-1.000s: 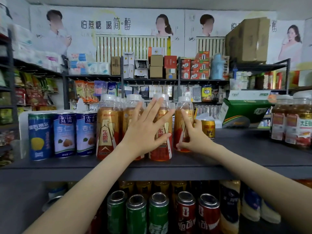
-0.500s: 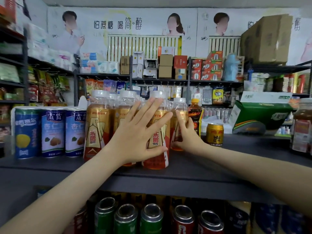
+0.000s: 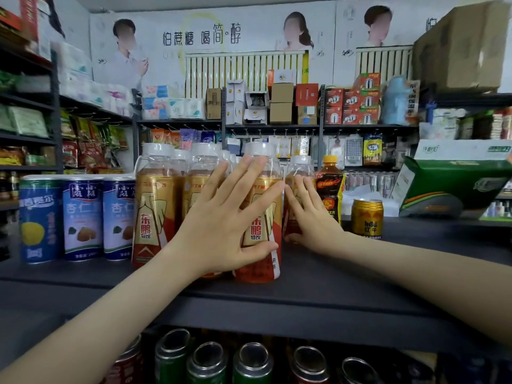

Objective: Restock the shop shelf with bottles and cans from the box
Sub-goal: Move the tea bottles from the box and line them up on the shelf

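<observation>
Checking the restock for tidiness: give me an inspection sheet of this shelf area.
Surface: dark shelf, bare to the right of the drinks.
Job's things: gold-label bottles upright in a tight group; three blue cans upright to their left.
Clutter: dark bottle and gold can upright to the right of the group; green carton further right.
Hands: left hand flat, fingers straight, against the front bottles; right hand flat against a bottle on the group's right side.
Cables: nothing seen.
Surroundings: lower cans on the level below; back shelves with boxes and packets; posters on the wall.
</observation>
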Motion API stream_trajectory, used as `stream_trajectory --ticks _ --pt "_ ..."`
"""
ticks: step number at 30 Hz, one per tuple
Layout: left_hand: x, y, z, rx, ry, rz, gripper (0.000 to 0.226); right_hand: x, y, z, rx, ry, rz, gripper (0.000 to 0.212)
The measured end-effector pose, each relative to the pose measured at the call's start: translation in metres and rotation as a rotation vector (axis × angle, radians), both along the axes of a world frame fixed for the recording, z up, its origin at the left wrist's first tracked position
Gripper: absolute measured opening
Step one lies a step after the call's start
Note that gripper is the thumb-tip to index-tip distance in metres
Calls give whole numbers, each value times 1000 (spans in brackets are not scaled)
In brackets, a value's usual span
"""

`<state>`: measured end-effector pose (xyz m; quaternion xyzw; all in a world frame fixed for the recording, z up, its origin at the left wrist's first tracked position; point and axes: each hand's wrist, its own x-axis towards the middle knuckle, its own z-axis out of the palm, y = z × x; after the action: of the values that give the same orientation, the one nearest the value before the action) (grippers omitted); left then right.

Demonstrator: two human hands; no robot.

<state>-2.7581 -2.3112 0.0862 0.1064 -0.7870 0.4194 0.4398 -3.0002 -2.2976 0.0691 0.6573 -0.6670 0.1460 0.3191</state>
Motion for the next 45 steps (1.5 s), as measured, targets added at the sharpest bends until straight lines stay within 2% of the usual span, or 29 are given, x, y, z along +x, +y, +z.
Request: stream_trajectory --ticks 7,15,19,25,30,36,40,45 --pt "2 -1 0 -12 -11 10 75 -10 -17 3 51 -112 18 121" --pt "11 -1 -3 -19 -130 52 88 6 -18 6 59 -64 -80 117" --pt "16 -2 -7 -40 -164 73 86 19 4 8 37 -149 -83 111" --pt "17 1 -24 24 -94 7 77 57 62 8 -80 -359 67 93" --pt "27 12 -30 173 -61 -48 64 104 119 -4 -191 -356 73 80" --pt "73 54 -82 465 152 -198 47 175 155 -46 -343 -282 211 46" --pt "128 92 -152 640 183 -126 43 232 162 -106 -238 -315 376 40" --pt "228 136 -257 994 205 141 46 312 159 -209 90 -500 531 41"
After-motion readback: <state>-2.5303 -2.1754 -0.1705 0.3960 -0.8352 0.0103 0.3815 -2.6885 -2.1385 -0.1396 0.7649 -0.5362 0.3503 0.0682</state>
